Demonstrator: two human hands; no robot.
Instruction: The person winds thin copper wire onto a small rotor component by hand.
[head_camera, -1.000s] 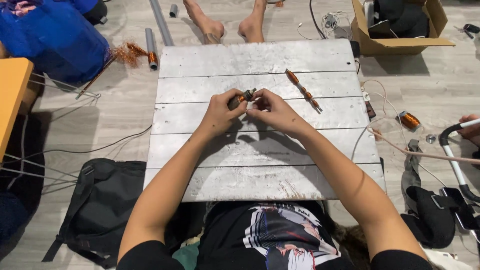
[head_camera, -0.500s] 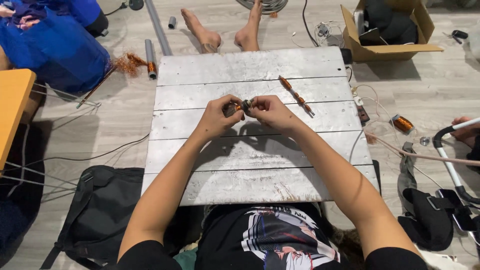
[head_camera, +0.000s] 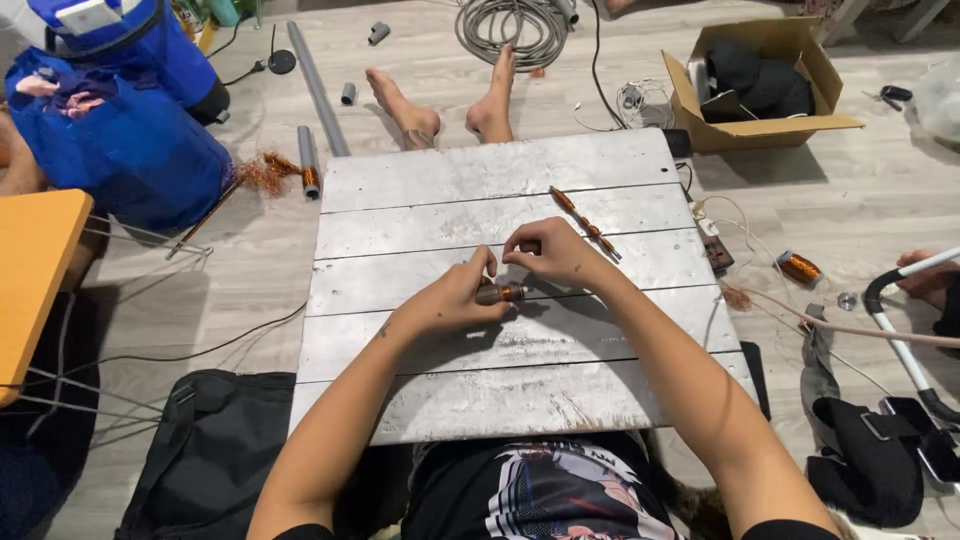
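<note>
Copper-wound coil (head_camera: 500, 293): a small brown and orange spool, held just above the middle of the table and near its centre plank.
Left hand (head_camera: 455, 297): mine, fingers closed around the dark end of the coil, gripping it level.
Right hand (head_camera: 550, 252): mine, just beside the left, fingertips pinched together above the coil's orange end; whether a fine strand sits in the pinch I cannot tell, as it is too thin to show.
Step in hand: I judge this to be working at the winding, one hand steadying the spool while the other plucks at the wire.
Next move calls for: a firm hold on the spool and a light, steady draw from the pinching fingers, so that a thin strand does not snap or tangle.
Surface: grey metal table (head_camera: 440, 400) of broad planks, scuffed and stained; a long orange-handled tool (head_camera: 585, 224) lies apart from my hands, towards the far right.
Floor near me: black bag (head_camera: 215, 450) at the left of the table; a second copper coil (head_camera: 799, 267) and loose cables lie at the right.
Room beyond: pale wood-look flooring, a blue bag (head_camera: 125, 140), grey pipe lengths (head_camera: 317, 88), a tuft of copper wire (head_camera: 266, 172), a coiled grey cable (head_camera: 510, 30) and an open cardboard box (head_camera: 765, 85).
Other person: two bare feet (head_camera: 445, 105) rest at the table's far edge.
</note>
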